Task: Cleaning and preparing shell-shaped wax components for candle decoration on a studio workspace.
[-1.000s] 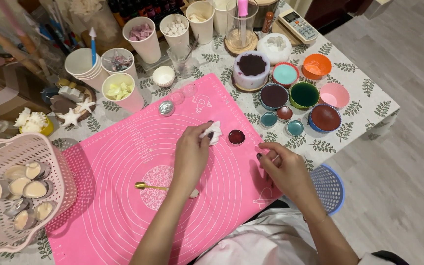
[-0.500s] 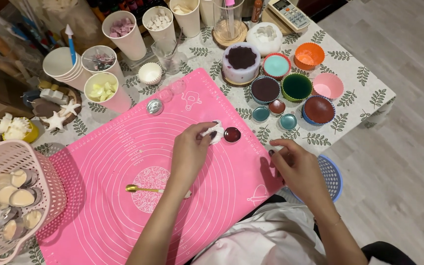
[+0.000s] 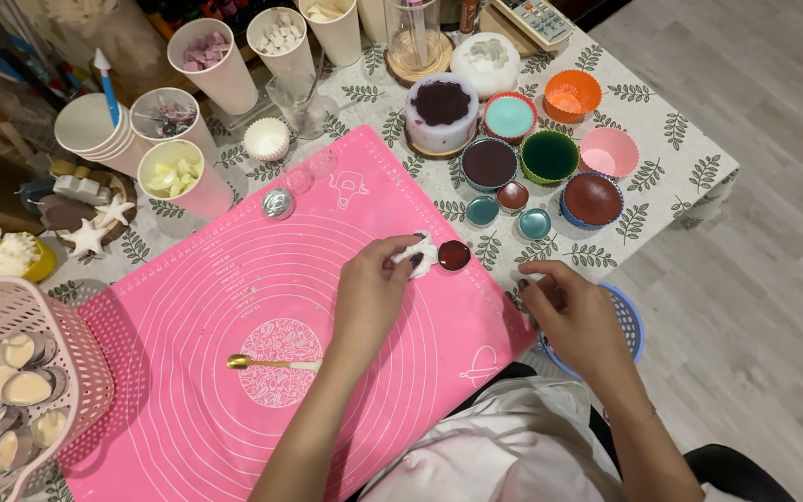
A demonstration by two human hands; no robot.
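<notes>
Left hand (image 3: 374, 293) rests on pink mat (image 3: 234, 307), fingertips pinching a small white piece (image 3: 423, 251) just beside a dark red tin (image 3: 454, 255). Right hand (image 3: 573, 311) lies loosely curled at the table edge over a blue basket (image 3: 632, 321), holding nothing visible

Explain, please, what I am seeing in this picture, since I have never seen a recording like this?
The camera sits on a person's head and looks down at their own two bare hands over a table with a leaf-print cloth. A pink mat covers most of it. The left hand pinches a small white piece beside a little dark red tin. The right hand rests at the mat's edge, above a blue basket; whether it holds anything is unclear. A gold spoon lies on the mat. Around stand paper cups, coloured cups and a pink basket.
</notes>
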